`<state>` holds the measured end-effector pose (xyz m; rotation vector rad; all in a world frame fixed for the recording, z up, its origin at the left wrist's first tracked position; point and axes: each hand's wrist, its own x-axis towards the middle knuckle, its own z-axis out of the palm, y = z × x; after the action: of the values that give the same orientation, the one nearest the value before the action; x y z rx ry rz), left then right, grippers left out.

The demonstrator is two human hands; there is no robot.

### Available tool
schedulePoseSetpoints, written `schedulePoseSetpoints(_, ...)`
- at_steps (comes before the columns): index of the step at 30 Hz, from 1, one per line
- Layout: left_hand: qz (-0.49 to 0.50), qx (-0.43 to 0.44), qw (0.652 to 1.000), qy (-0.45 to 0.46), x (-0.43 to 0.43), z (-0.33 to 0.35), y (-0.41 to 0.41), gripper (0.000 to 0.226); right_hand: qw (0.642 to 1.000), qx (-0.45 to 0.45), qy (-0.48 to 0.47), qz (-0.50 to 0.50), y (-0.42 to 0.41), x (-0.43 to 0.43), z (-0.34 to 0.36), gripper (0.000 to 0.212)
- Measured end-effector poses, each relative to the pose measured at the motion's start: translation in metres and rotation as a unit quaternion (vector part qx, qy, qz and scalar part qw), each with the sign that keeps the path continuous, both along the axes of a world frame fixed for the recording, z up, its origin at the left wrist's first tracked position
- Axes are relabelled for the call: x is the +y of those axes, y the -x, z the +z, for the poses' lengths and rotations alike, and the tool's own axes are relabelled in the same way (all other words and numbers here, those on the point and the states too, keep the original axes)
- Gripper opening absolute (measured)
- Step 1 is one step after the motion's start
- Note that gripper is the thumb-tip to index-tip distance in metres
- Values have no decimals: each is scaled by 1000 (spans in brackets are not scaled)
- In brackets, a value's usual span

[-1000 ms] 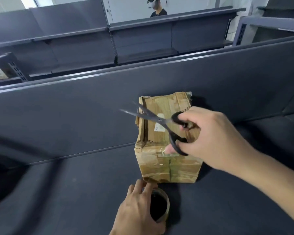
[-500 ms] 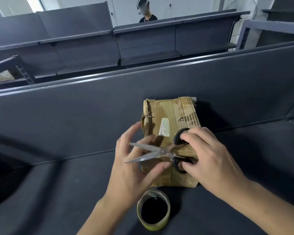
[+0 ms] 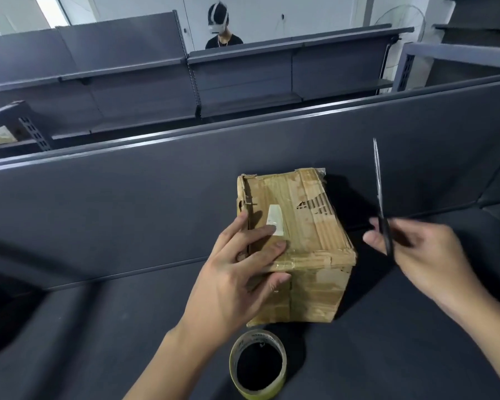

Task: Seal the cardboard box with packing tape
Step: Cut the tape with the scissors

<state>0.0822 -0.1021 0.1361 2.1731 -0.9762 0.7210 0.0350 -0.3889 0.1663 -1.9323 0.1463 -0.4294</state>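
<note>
Boxes: you are facing one cardboard box [image 3: 306, 226].
Tape: you are seeing one tape roll [image 3: 233, 368].
Cutting tools: you are counting one pair of scissors [image 3: 380, 197].
Hands: you are showing two, left hand [image 3: 231, 278] and right hand [image 3: 427, 255].
Others: one person [image 3: 223, 39] is showing at the back.

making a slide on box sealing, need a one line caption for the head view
Left hand rests on the taped cardboard box, right hand holds scissors aside, tape roll in front.
</note>
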Motion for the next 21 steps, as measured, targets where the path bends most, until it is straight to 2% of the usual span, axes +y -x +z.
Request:
schedulePoseSetpoints(2, -2, -12, 1000, 11, 1, 0, -1, 41, 989, 119, 67, -51, 1, -18, -35, 51)
schedulePoseSetpoints(5, 10, -36, 998, 49, 5, 9, -1, 40, 945, 262, 183, -70, 3, -33, -76, 53)
schedulePoseSetpoints(10, 69, 6, 988, 138, 12, 37, 7, 38, 889, 319, 313, -102, 2, -28, -77, 36)
schedulePoseSetpoints(13, 103, 62, 972, 200, 16, 49, 15, 31, 892, 323, 299, -108, 2, -21, -69, 27)
schedulePoseSetpoints(16, 118, 101, 955, 253, 22, 53, 24, 20, 880, 357, 301, -89, -5, -22, -70, 19)
schedulePoseSetpoints(19, 140, 109, 937, 301, 30, 39, 35, 17, 879, 386, 273, -66, -18, -30, -73, 20)
schedulePoseSetpoints(21, 167, 93, 926, 327, 36, 19, 45, 23, 876, 384, 288, -55, -25, -37, -80, 19)
